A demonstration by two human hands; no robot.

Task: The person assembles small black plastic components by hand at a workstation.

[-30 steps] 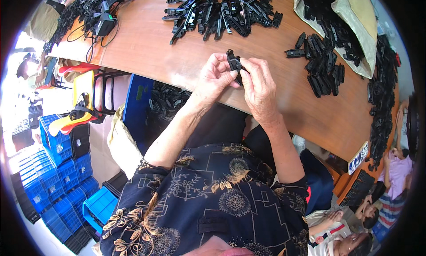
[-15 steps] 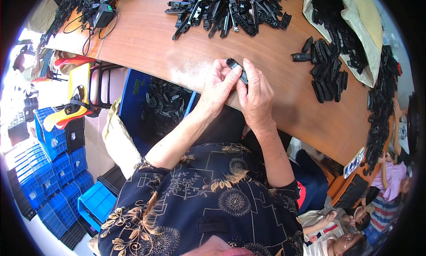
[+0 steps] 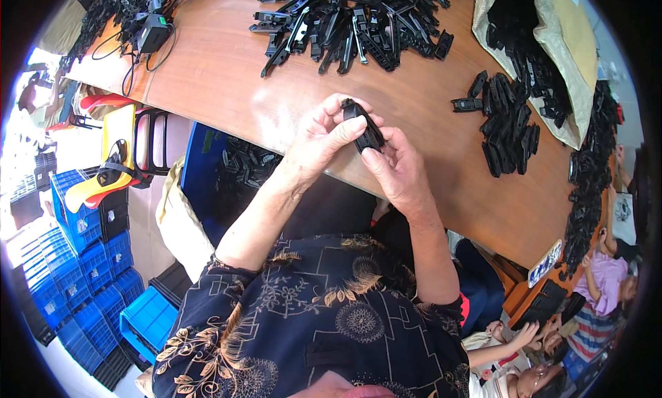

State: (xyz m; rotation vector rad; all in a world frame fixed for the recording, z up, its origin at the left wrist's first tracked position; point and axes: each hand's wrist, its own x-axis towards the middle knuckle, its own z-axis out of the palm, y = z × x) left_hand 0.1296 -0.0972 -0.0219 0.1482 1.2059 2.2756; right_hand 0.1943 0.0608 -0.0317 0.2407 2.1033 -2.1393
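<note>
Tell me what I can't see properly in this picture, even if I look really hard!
All in the head view:
- Underside of the black part: hidden by the left hand and right hand; its fine details are too small.
- Some of the blue bin: hidden behind the table and left forearm.
- Far end of the loose pile: cut off by the upper edge.

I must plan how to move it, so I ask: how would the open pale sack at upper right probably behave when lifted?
The sack is probably floppy, as its rim bends in soft curves. It may feel heavy, since many black parts lie in it. Some could perhaps slide out, because its mouth gapes open.
</note>
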